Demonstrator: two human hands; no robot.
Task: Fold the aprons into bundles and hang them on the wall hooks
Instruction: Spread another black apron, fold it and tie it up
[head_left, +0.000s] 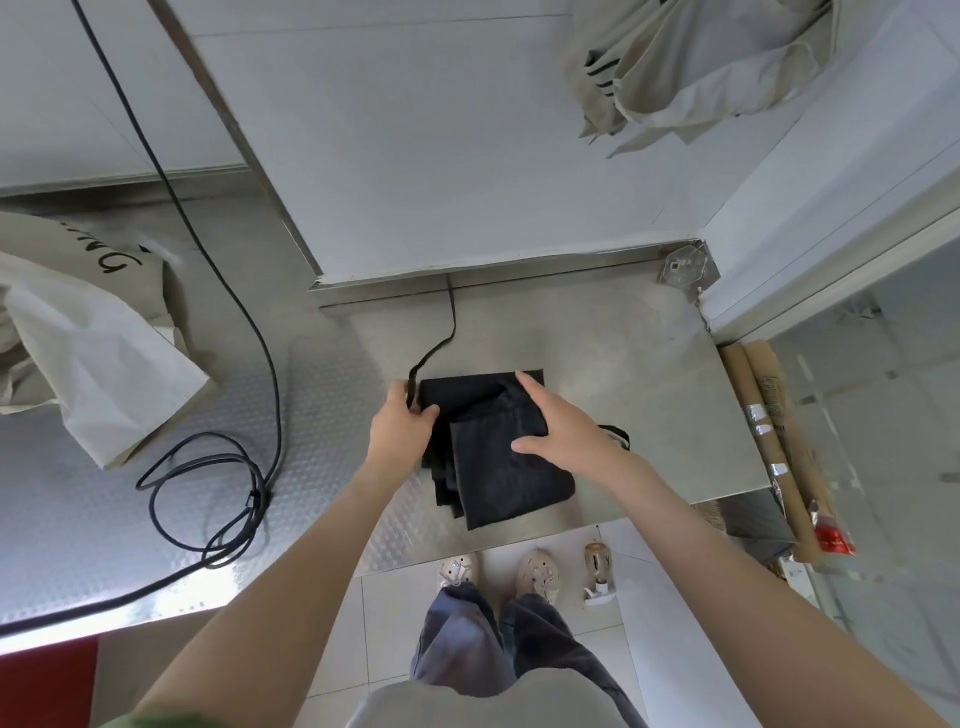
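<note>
- The strap (441, 338) is gripped in the curled left hand (402, 421), probably ready for tying.
- The right hand (558, 426) is laid flat, fingers straight, on the black apron (498, 478) so the folds are kept down.
- The apron is set near the counter's (649, 364) front edge.

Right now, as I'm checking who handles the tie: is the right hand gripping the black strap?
No, the right hand rests flat on the folded black apron, while the left hand grips the strap.
</note>
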